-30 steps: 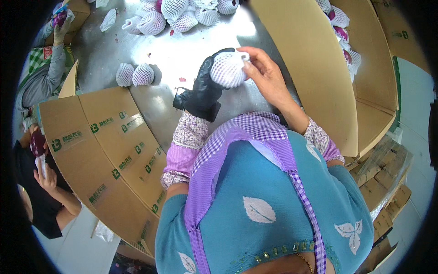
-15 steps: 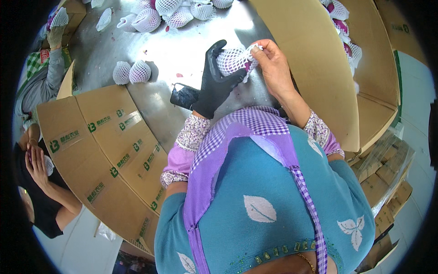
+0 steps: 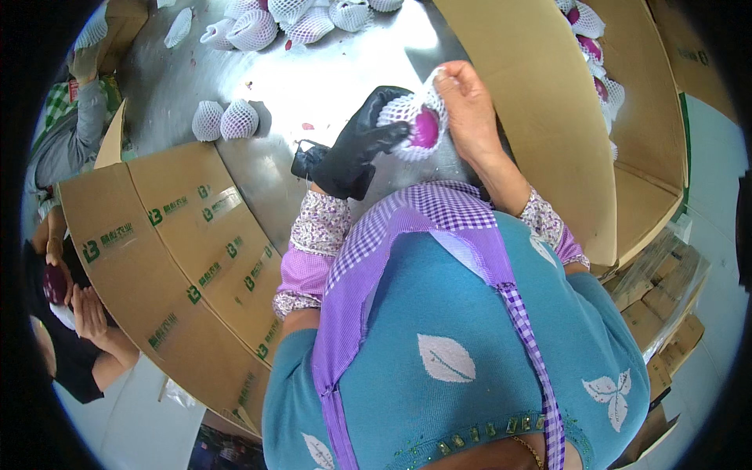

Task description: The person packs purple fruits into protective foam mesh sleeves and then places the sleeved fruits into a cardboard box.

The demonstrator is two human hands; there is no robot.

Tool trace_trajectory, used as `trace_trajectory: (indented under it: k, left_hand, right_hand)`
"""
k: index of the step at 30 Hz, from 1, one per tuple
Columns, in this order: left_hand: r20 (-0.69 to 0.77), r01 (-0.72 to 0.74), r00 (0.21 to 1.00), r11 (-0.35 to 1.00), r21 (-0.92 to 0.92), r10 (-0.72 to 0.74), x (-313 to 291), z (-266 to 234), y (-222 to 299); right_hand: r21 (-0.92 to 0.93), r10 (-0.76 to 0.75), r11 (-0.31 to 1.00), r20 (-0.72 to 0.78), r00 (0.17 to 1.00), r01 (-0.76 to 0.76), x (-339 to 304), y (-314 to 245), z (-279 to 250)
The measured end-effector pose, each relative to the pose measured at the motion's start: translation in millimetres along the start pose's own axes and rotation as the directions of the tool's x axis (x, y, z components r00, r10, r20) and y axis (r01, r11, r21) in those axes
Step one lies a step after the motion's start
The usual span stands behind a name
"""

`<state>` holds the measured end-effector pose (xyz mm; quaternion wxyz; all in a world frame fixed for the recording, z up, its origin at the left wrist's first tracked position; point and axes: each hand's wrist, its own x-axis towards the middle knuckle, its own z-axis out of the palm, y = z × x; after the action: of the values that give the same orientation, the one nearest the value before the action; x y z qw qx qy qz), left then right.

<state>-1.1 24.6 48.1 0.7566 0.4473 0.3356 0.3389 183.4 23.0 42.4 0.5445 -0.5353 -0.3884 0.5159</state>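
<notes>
My left hand [image 3: 354, 149], in a black glove, holds a round purple-red fruit [image 3: 425, 128] wrapped in a white foam net [image 3: 396, 111]. Its thumb and fingers press on the side of the net, and the fruit's glossy skin shows through an opening facing right. With bare fingers, my right hand [image 3: 468, 106] pinches the net's upper edge, stretched up and away from the fruit. Under both hands lies a metal table [image 3: 313, 86]. Two netted fruits [image 3: 223, 121] stand together to the left, and a small dark object [image 3: 307, 159] sits beside my left wrist.
Several netted fruits [image 3: 290, 19] gather at the table's far side. On the right stands an open cardboard box [image 3: 540, 117] with netted fruits inside; another carton [image 3: 172, 243] spreads at the left. Two people work on the left, one with a hand [image 3: 90, 313] near a dark-red fruit.
The fruit has turned so more purple skin shows, and its net edge is pulled up higher. My left hand has shifted its hold. The lower-left person's hands have separated around a fruit.
</notes>
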Motion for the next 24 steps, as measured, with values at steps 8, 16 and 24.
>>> trace_trajectory:
  k: [8,16,24]
  left_hand:
    - [-0.26,-0.29,0.917,0.953,0.09,0.303,9,11,-13]
    - [-0.177,-0.406,0.783,0.705,0.581,0.597,0,7,7]
    - [-0.092,-0.482,0.75,0.638,0.6,0.654,4,29,1]
  right_hand:
    - [-0.319,-0.613,0.633,0.349,0.709,0.705,-15,-34,-4]
    - [-0.165,-0.168,0.959,0.315,0.934,0.228,-16,-43,-11]
    - [0.114,0.067,0.99,0.111,0.992,-0.08,-4,-28,3]
